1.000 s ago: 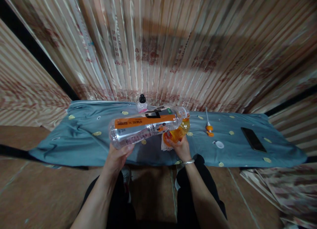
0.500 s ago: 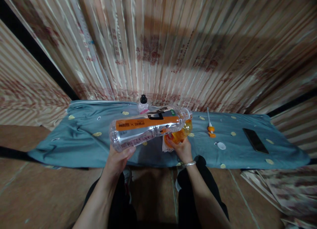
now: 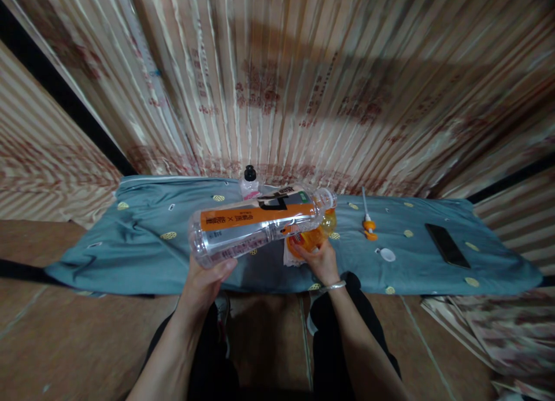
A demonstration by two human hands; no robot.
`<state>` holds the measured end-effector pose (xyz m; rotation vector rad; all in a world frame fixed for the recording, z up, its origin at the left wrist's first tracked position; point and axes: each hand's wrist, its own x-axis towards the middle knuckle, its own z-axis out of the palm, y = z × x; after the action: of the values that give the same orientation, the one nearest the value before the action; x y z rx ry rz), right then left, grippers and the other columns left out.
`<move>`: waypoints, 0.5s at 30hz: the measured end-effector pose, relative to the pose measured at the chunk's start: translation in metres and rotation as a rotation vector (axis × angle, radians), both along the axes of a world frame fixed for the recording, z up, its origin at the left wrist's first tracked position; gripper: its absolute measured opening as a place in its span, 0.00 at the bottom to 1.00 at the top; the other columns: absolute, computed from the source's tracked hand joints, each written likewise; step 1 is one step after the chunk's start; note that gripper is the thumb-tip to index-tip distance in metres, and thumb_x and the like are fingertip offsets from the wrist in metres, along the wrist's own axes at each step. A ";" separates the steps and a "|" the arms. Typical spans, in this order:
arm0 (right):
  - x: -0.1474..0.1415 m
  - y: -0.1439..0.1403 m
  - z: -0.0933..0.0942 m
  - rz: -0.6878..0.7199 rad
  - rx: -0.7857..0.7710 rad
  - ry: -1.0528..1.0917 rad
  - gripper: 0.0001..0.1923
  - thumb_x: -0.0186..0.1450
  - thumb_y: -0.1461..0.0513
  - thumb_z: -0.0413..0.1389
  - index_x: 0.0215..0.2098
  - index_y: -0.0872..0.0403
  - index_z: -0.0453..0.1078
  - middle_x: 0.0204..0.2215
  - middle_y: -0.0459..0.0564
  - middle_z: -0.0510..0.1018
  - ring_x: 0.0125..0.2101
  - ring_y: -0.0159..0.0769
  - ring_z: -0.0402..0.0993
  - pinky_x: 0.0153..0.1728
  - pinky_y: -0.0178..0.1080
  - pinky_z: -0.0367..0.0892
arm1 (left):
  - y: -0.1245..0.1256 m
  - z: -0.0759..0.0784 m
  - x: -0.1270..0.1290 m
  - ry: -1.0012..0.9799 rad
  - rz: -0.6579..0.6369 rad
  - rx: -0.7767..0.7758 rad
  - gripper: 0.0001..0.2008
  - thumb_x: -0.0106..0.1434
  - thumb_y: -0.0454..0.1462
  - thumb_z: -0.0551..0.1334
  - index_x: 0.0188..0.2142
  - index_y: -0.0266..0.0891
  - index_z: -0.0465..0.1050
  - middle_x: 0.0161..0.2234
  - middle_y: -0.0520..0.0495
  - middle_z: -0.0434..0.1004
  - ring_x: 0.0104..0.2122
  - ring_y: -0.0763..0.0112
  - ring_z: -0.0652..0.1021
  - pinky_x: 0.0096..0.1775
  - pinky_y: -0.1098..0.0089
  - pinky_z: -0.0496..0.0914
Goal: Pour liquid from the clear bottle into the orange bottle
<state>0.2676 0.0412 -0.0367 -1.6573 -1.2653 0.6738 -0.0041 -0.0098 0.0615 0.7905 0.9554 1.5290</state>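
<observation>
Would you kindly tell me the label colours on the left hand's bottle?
The label is mostly orange and silver, clearest in the head view.

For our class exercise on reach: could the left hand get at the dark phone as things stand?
Probably not: the left hand holds the clear bottle, and the phone lies toward the right end of the blue cloth, beyond the right hand.

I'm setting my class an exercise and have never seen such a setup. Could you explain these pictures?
No machine here: a head-worn camera looks forward and down at someone working bare-handed. The left hand grips a clear drink bottle, tilted almost on its side; the right hand holds an orange bottle, partly hidden by it. On the blue-green cloth lie an orange pump head, a white disc and a black phone; a black-topped bottle stands at the back.
</observation>
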 end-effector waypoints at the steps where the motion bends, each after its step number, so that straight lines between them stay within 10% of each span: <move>1: 0.001 0.000 0.000 0.006 -0.001 0.001 0.35 0.48 0.38 0.71 0.44 0.52 0.76 0.41 0.61 0.89 0.42 0.57 0.87 0.42 0.52 0.81 | 0.000 0.001 0.000 0.000 0.002 -0.006 0.36 0.43 0.38 0.82 0.54 0.43 0.81 0.44 0.44 0.87 0.56 0.46 0.82 0.60 0.51 0.75; 15: 0.003 0.002 -0.004 0.030 0.002 0.041 0.37 0.48 0.40 0.71 0.46 0.53 0.75 0.43 0.61 0.89 0.44 0.58 0.87 0.47 0.57 0.80 | -0.002 0.008 0.004 -0.001 0.019 -0.021 0.35 0.42 0.38 0.81 0.52 0.42 0.81 0.48 0.42 0.86 0.58 0.45 0.81 0.61 0.52 0.74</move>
<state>0.2709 0.0435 -0.0406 -1.6181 -1.2634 0.7212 -0.0002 -0.0123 0.0697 0.7678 0.9794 1.5327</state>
